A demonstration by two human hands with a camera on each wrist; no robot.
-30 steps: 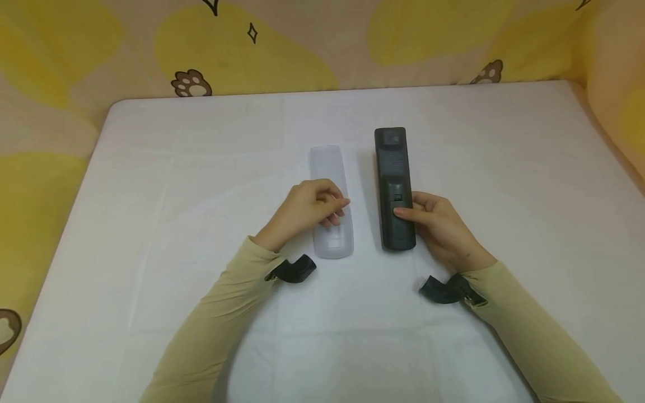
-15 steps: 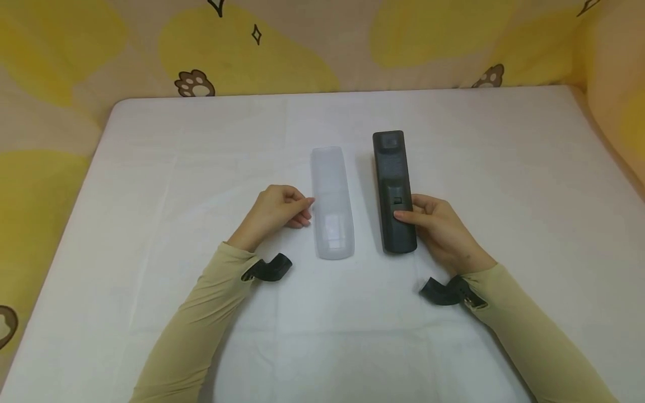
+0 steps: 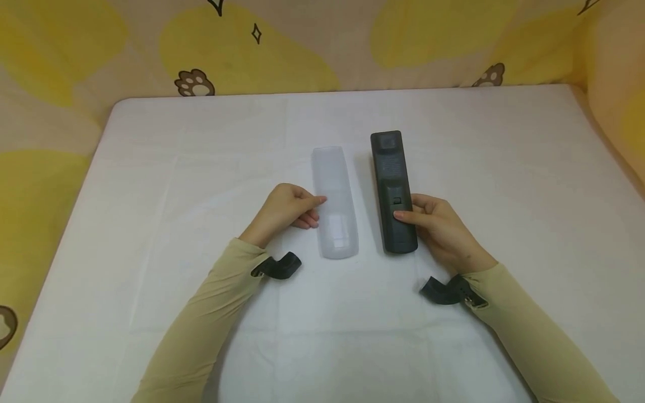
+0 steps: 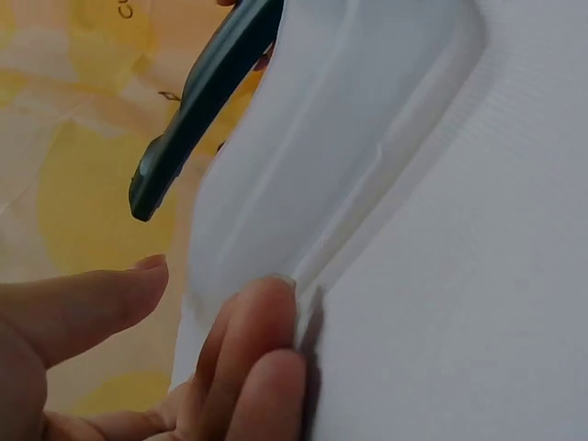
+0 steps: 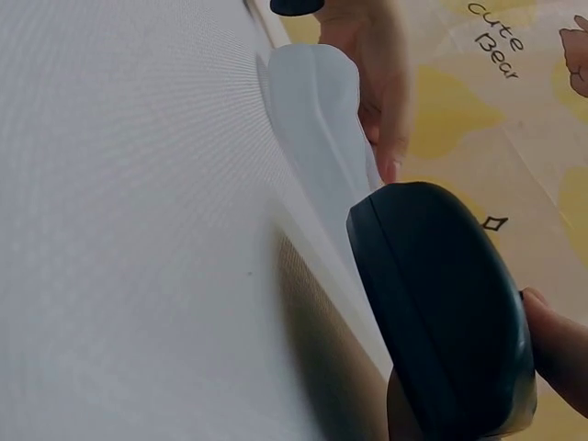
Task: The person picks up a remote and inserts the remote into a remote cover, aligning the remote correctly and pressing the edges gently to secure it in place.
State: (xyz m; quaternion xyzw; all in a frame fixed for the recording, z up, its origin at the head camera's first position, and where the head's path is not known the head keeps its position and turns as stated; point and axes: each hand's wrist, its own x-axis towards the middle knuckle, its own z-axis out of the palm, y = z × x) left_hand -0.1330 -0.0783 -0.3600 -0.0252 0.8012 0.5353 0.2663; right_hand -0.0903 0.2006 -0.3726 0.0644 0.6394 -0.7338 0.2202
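Note:
A black remote control [image 3: 392, 190], back side up with its battery cover showing, is gripped near its lower end by my right hand [image 3: 443, 232]. The thumb presses on the back, and the fingers go under the right side. Left of it lies a translucent remote sleeve [image 3: 336, 224] on the table. My left hand [image 3: 284, 210] is at the sleeve's left edge. In the left wrist view its fingertips [image 4: 266, 317] touch the edge of the sleeve, while the thumb stands apart above. The right wrist view shows the remote's end over its shadow.
A white cloth covers the table [image 3: 201, 140]. Behind and beside it hangs a yellow patterned curtain [image 3: 282, 50]. Black wrist mounts [image 3: 277, 266] stick out from both sleeves, the left one near the clear sleeve's lower end.
My left hand drew back left from over the translucent sleeve, then came right again to its edge. The sleeve shifted slightly right. The remote's far end tilted slightly left in my right hand.

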